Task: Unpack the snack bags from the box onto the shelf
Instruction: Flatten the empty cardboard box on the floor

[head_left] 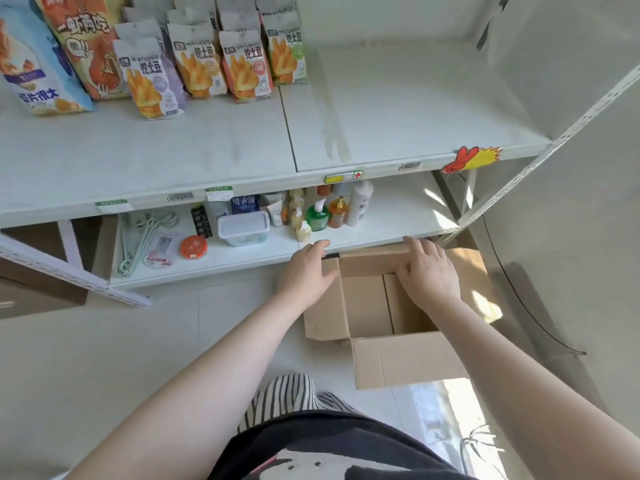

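While both arms reach down, the left hand [306, 271] rests on the left far corner of the cardboard box [367, 306], fingers loosely curled over its edge. Right hand [427, 271] lies on the far flap, fingers nearly straight, holding nothing. Box stands open on the floor; no contents visible inside. Snack bags [204, 60] stand at the upper shelf's [207, 147] back left.
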A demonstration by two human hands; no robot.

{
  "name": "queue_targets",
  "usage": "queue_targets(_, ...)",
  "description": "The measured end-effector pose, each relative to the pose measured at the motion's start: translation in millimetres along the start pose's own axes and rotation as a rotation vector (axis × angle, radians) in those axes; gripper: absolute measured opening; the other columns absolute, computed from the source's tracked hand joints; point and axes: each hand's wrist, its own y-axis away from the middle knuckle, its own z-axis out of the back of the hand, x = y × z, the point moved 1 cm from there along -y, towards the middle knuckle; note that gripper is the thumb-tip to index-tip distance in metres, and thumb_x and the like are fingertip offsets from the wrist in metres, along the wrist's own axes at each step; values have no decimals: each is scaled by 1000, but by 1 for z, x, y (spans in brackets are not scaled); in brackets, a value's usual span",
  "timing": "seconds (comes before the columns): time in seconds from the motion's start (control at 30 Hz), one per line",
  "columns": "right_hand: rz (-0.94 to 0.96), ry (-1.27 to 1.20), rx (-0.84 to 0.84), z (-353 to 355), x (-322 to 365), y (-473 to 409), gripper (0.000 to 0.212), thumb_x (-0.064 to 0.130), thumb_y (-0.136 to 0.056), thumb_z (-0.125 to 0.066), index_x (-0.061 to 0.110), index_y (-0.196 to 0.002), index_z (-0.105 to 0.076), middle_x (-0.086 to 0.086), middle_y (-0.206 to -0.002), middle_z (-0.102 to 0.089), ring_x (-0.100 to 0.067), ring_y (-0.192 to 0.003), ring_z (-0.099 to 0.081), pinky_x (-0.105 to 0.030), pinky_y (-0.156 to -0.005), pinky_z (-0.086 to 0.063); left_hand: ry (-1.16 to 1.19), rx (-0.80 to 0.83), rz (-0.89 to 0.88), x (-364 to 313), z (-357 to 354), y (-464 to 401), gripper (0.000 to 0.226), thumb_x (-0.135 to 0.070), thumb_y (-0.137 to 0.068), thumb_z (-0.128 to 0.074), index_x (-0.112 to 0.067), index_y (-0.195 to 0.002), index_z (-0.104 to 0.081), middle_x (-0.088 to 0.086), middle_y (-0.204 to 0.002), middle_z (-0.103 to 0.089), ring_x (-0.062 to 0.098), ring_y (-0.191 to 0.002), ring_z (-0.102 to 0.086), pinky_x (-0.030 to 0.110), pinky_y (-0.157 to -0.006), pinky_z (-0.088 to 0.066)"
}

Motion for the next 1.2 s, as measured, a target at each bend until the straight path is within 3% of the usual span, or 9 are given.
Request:
queue_targets(0.23, -110, -5, 55, -13, -56, 6, 52, 35, -99, -45, 18, -147, -36, -8, -142, -48, -29, -133, -40, -37, -106, -34, 133, 90, 141, -4, -56, -17, 55, -29, -89, -66, -21, -138, -43, -1, -129, -56, 19, -119, -53, 34, -96, -45)
queue_targets(0.47, -46, -3, 226, -45, -96, -13, 53, 40, -99, -45, 18, -146, -35, -6, -139, -50, -26, -130, -42, -35, -102, -38, 339, 35, 463, 6, -126, -17, 58, -29, -88, -67, -15, -139, -43, 7, -134, -53, 22, -119, -53, 33, -98, -43)
queue_targets(0.7, 123, -40, 457, -182, -111, -71, 57, 51, -99, -42, 22, -147, -33, -5, -138, -50, -26, -127, -44, -39, -94, -44, 418, -136, 735, 74, -239, -34, 67, -34, -87, -68, -10, -143, -39, 10, -139, -49, 24, -126, -48, 32, -102, -39)
queue_targets(0.8, 54, -140, 524, -251, -110, -92, 58, 53, -98, -43, 23, -147, -33, -8, -137, -51, -28, -126, -48, -40, -92, -45, 499, -230, 859, 110, -289, -34, 66, -34, -88, -66, -11, -143, -38, 11, -141, -43, 25, -124, -47, 27, -95, -38)
queue_targets(0.9, -41, -267, 572, -322, -106, -110, 62, 54, -98, -44, 19, -147, -32, -11, -137, -54, -32, -122, -53, -40, -94, -46, 661, -312, 1019, 145, -331, -38, 68, -35, -89, -65, -13, -144, -32, 12, -142, -33, 24, -103, -49, 25, -82, -34)
queue_targets(1.07, -103, -358, 599, -428, -92, -131, 67, 55, -98, -44, 11, -148, -32, -14, -138, -54, -32, -125, -52, -39, -101, -43, 816, -371, 1159, 209, -400, -60, 91, -42, -85, -69, -19, -152, -12, 10, -151, -17, 32, -119, -50, 31, -82, -35)
queue_targets(1.2, -124, -384, 601, -487, -87, -144, 63, 54, -99, -42, 9, -142, -40, -13, -134, -56, -32, -121, -53, -38, -97, -44, 889, -378, 1173, 257, -436, -76, 98, -48, -80, -72, -25, -152, -9, 6, -152, -19, 31, -124, -47, 38, -90, -39)
